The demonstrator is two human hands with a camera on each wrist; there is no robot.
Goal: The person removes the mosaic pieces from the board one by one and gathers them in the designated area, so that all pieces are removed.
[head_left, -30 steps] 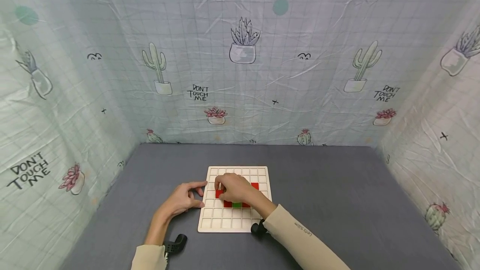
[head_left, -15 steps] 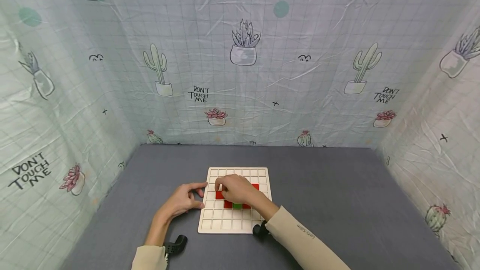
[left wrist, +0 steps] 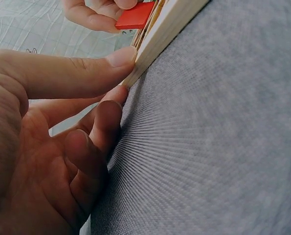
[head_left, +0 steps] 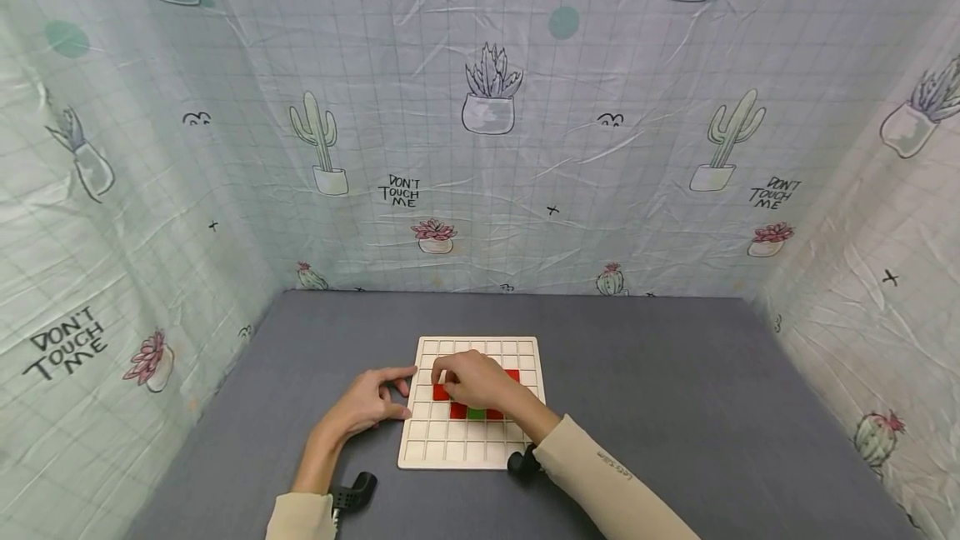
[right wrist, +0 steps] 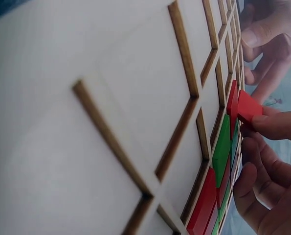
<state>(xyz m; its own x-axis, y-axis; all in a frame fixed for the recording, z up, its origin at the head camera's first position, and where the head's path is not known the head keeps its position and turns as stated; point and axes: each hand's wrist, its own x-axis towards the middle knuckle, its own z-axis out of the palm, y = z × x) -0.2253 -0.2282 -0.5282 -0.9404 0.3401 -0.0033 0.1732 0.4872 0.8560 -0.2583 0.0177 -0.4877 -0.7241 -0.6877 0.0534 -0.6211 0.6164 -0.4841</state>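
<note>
A pale wooden grid board [head_left: 431, 448] lies on the grey table, with red and green square tiles in several of its cells. My right hand [head_left: 477, 380] reaches over the board and pinches a red tile [right wrist: 249, 106] between thumb and finger. This tile stands tilted at the grid in the right wrist view, beside another red tile [right wrist: 232, 104] and a green tile [right wrist: 222, 147]. My left hand [head_left: 358, 405] is at the board's left edge. Its thumb and index finger are spread apart and touch that edge. The right hand covers part of the tile pattern.
The grey table [head_left: 645, 407] stretches out around the board. Behind it and at both sides hangs a pale cloth [head_left: 555, 165] with printed cacti. A black wrist device [head_left: 356, 492] sits by the left forearm, and another black device [head_left: 522, 462] is close to the board's front edge.
The right thumb and fingers have shifted slightly at the red tile, showing more of it than a second ago. The left hand keeps its place at the edge. The whole head view has drifted slightly downward.
</note>
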